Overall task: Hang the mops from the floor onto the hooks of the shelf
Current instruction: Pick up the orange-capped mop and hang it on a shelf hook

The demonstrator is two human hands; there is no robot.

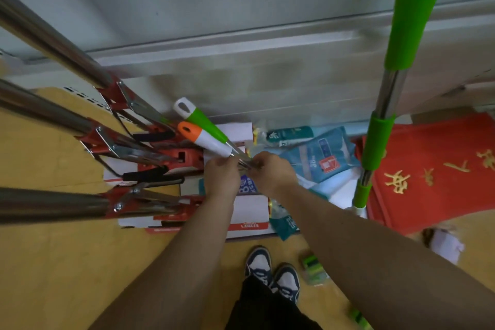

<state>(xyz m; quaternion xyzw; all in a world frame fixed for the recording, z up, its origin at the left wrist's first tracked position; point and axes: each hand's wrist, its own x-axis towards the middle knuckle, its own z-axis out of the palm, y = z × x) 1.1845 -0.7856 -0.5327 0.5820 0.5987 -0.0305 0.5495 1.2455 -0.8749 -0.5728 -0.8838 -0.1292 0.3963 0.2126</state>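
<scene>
The left hand [221, 177] and right hand [272, 172] meet, fingers curled round the steel shafts of the two mop handles [211, 140], held slanting above packets [322, 158] at the floor's [53, 262] far edge

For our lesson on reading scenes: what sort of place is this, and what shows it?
Probably a household-goods shop or stockroom: several matching mops side by side, blue packs and boxes piled by the wall, and a red mat beside them.
</scene>
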